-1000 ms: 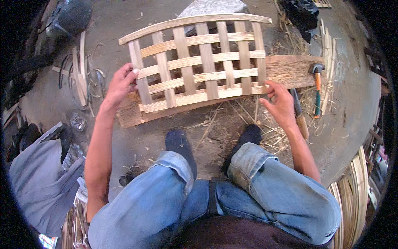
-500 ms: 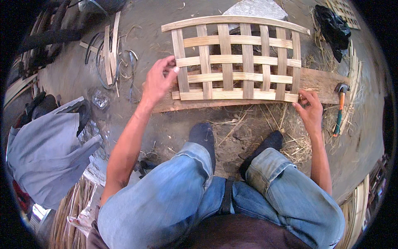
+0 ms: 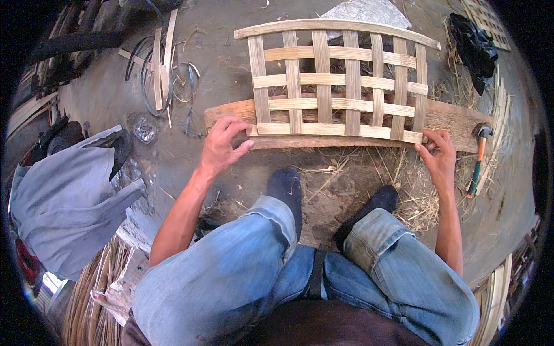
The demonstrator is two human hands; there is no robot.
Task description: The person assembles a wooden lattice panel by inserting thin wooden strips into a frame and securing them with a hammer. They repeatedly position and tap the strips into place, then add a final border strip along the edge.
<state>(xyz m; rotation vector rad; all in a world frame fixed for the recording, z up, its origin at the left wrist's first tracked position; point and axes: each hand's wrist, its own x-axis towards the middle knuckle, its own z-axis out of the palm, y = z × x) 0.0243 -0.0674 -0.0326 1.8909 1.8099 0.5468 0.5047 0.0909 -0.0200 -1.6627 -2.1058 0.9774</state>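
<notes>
A woven lattice panel [image 3: 352, 104] of flat pale strips, bamboo by the look of it, rests partly over a long wooden board [image 3: 225, 109] in front of my feet. Its slightly bowed top strip [image 3: 340, 25] reaches past the uprights on both sides. My left hand [image 3: 222, 145] has its curled fingers and thumb around the left end of the bottom strip [image 3: 323, 130]. At the opposite end, my right hand [image 3: 438, 153] pinches the lower right corner between thumb and fingers.
A hammer [image 3: 479, 155] with an orange and green handle lies right of the board. Beyond it sits a black plastic bag [image 3: 473, 49]. A grey stone slab [image 3: 369, 14] is behind the lattice. Loose strips [image 3: 157, 69] and grey cloth [image 3: 69, 202] lie to the left.
My left hand has moved down from the lattice's left side to its lower left corner. My right hand stays at the lower right corner. The whole scene shifts slightly rightward.
</notes>
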